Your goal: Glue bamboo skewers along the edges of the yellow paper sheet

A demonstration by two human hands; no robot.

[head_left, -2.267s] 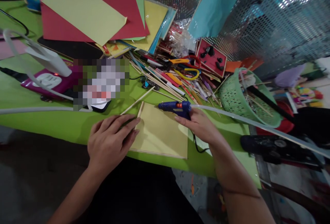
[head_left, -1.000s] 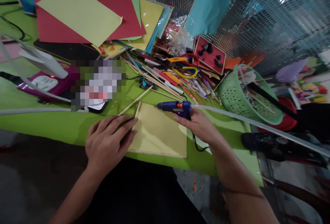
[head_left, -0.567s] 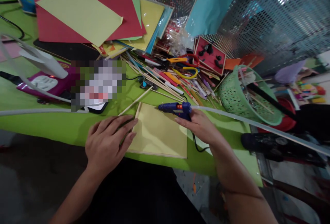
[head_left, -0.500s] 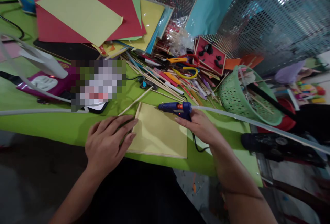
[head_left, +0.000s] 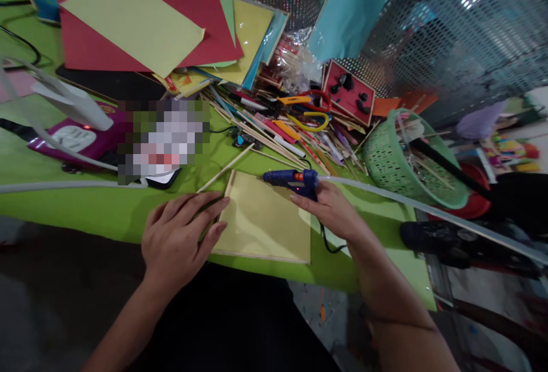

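A yellow rectangular panel (head_left: 269, 221) lies on the green table, with pale wooden strips along its left and front edges. My left hand (head_left: 182, 232) rests palm down at the panel's left edge, its fingers stretched out and fingertips on that edge. A thin wooden stick (head_left: 225, 168) runs from those fingers toward the back. In my right hand (head_left: 334, 209) is a blue hot glue gun (head_left: 291, 181), with a small red light lit. Its nozzle points left above the panel's far edge. A long translucent glue stick (head_left: 398, 196) trails from its rear to the right.
Behind the panel lies a heap of pens, sticks and scissors (head_left: 314, 121). A green basket (head_left: 385, 149) stands at right. To the left are a purple power strip (head_left: 72, 138) and a phone (head_left: 165, 178). Coloured paper sheets (head_left: 137, 24) lie at the back.
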